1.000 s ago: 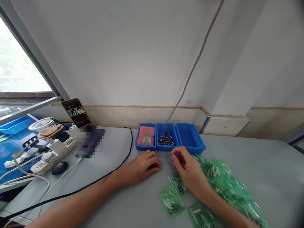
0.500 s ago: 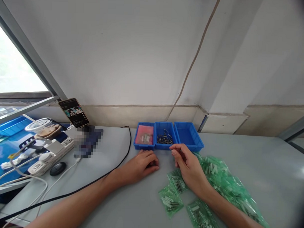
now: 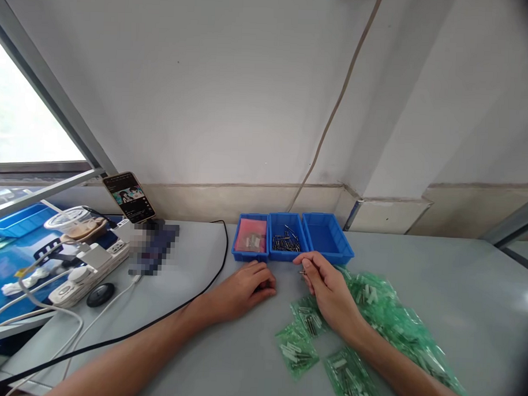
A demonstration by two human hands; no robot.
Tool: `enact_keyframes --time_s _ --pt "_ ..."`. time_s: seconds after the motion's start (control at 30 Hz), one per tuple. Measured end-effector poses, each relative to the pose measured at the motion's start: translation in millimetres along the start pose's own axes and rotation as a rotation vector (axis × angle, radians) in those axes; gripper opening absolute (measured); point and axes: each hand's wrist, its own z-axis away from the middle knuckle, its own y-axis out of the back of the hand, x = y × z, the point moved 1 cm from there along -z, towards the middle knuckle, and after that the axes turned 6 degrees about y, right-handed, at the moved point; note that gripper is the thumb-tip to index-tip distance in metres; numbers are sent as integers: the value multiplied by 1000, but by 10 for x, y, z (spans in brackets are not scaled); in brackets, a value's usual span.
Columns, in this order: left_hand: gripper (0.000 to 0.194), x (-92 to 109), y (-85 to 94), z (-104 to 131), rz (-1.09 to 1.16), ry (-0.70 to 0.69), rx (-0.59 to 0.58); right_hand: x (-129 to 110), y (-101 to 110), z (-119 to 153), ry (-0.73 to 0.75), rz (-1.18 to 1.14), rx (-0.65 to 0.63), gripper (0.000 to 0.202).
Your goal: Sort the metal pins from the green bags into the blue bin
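Note:
My right hand (image 3: 330,287) is closed in a pinch on a small metal screw (image 3: 302,272), whose end sticks out left of the fingertips. It hovers just in front of the blue bins. The middle bin (image 3: 287,256) contains dark, shiny screws (image 3: 285,242). My left hand (image 3: 250,287) lies on the table before the left bin (image 3: 250,257), its fingers loosely curled and a gap beside the thumb; nothing shows in it. Small green bags (image 3: 297,349) with white plugs and metal pieces lie below my right hand. A larger pile of green bags (image 3: 390,306) extends behind my right forearm.
Pink packaging (image 3: 252,233) fills the left bin. The right bin (image 3: 327,235) stands beside the wall. A black cable (image 3: 155,328) crosses the table under my left forearm. At the left are a propped phone (image 3: 129,197), a power strip (image 3: 88,275) and a black mouse-like object (image 3: 100,294).
The fingers of my right hand have shifted slightly, and the screw's end now shows below the index finger. My left hand stays in place.

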Motion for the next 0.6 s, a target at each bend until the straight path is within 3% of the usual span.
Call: enact_keyframes --time_s 0.2,0.43,0.6 --pt "11 -11 -12 9 -16 4 5 24 24 -2 47 -44 29 31" --pt "15 5 -4 8 -35 10 7 -26 36 -4 152 112 63 24" --pt "13 21 -1 2 -78 9 19 -21 44 -13 119 74 86 18"
